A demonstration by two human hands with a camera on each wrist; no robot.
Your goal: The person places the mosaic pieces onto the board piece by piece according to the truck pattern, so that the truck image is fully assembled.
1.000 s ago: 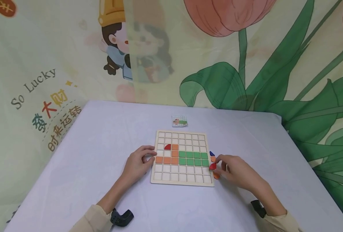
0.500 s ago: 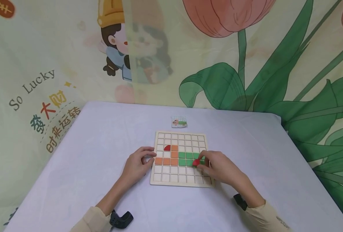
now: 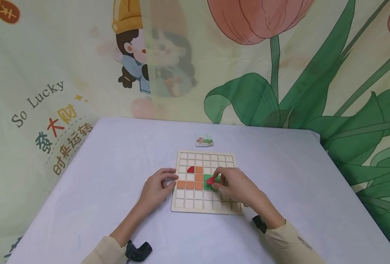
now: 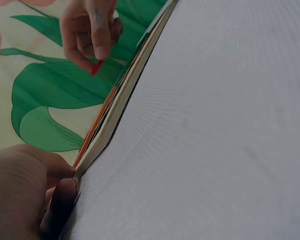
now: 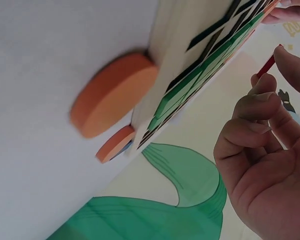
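Observation:
In the head view a wooden grid board (image 3: 198, 203) lies on the table, with orange squares (image 3: 190, 184), green squares (image 3: 207, 177) and a red quarter-round piece (image 3: 190, 169) set in its cells. My left hand (image 3: 156, 187) rests its fingertips and thumb against the board's left edge. Above the green squares, my right hand (image 3: 239, 183) pinches another red piece (image 3: 210, 181) between thumb and fingertip. The right wrist view shows this red piece (image 5: 266, 66) edge-on, off the board. Some green squares are hidden under the right hand.
A small picture card (image 3: 204, 139) with a coloured grid pattern lies behind the board. Beside the board's right edge are a larger-looking orange piece (image 5: 115, 95), a second orange piece (image 5: 115, 143) and a blue piece (image 5: 122, 149). A printed cloth (image 3: 181, 102) hangs behind the table.
My right hand has picked the red piece up from beside the board's right edge and carried it leftward over the green squares. The left hand has stayed at the board's left edge.

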